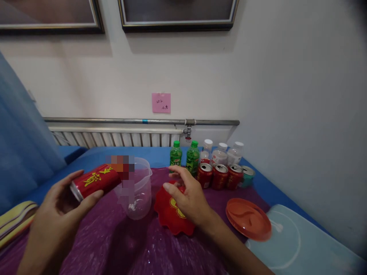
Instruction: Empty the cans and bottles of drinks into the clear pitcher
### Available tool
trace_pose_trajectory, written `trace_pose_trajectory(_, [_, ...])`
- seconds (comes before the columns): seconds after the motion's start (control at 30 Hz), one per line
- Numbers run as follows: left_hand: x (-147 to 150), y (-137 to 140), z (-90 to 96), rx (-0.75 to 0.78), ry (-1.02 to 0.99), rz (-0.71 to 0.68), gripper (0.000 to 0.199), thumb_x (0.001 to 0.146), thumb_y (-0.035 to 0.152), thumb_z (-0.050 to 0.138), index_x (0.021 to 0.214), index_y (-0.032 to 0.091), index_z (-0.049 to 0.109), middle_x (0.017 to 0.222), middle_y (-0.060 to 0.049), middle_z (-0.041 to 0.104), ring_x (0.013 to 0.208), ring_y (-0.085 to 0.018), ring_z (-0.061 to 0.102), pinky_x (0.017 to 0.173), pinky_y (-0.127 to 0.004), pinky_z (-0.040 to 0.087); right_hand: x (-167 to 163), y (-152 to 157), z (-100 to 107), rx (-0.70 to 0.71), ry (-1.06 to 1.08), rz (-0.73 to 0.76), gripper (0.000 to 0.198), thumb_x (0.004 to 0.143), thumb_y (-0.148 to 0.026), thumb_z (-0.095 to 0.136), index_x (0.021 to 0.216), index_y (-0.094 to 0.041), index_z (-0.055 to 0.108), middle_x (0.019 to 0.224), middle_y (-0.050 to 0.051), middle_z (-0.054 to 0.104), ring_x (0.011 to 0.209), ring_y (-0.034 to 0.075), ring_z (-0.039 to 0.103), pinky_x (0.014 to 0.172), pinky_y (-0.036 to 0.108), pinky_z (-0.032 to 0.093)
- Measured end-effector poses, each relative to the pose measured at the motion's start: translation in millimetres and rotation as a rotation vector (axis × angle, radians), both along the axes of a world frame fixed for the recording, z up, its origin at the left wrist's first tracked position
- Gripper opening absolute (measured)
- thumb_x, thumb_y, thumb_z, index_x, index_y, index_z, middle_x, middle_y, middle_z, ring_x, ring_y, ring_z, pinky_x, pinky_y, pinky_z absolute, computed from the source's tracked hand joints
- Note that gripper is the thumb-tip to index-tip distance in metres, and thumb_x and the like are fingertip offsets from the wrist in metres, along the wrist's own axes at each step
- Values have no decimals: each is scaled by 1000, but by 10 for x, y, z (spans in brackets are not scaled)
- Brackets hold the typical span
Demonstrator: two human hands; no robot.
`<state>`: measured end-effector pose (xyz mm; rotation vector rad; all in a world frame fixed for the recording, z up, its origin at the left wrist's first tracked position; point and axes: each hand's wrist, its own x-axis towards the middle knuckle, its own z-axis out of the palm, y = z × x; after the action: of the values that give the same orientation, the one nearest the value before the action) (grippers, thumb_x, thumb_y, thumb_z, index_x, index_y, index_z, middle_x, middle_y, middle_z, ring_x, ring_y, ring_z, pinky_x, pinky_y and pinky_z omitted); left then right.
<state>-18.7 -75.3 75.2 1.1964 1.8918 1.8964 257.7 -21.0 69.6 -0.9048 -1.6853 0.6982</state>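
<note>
A red can (96, 180) with yellow lettering lies tipped almost on its side at the left of centre in the frame, its silver base toward the lower left and its top end pointing right, at the rim of a clear plastic measuring jug (137, 189). The can's top end is blurred. The jug stands upright at the middle of the frame, see-through. Just right of the jug, below centre, a red plate (169, 217) with a scalloped edge and a yellow mark sits tilted, its near edge lowest.
</note>
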Motion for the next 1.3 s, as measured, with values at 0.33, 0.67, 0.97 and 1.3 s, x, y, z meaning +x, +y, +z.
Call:
trace_pose_trajectory(0.33, [373, 113, 358, 100, -177, -44, 87, 47, 45, 87, 129, 28, 64, 117, -7, 71, 113, -38, 64, 112, -71, 38, -4, 30, -81, 57, -53, -3, 37, 86, -26, 63, 123, -21, 60, 118, 9, 65, 98, 20, 66, 83, 34, 57])
trace_pose_trajectory(0.67, [551, 499, 230, 73, 120, 20, 79, 59, 55, 80, 129, 25, 62, 130, -9, 64, 116, -34, 61, 108, -55, 49, 69, 292, -305, 110, -219, -111, 34, 87, -21, 61, 121, -18, 60, 122, 13, 65, 105, 24, 66, 97, 43, 55])
trace_pose_trajectory(0.97, [599, 603, -9, 19, 587, 19, 88, 77, 70, 55, 136, 5, 54, 130, -24, 61, 123, -41, 55, 109, -59, 45, 60, 364, -459, 151, -309, -51, 31, 89, -19, 60, 120, -16, 60, 127, 16, 64, 124, 28, 60, 106, 48, 50])
trace_pose_trajectory(1.3, [619, 634, -71, 53, 751, 28, 81, 82, 67, 53, 132, 4, 56, 122, -26, 64, 115, -41, 59, 103, -60, 47, 33, 289, -400, 224, -352, -18, 32, 90, -16, 58, 122, -18, 59, 131, 15, 61, 125, 25, 58, 109, 43, 49])
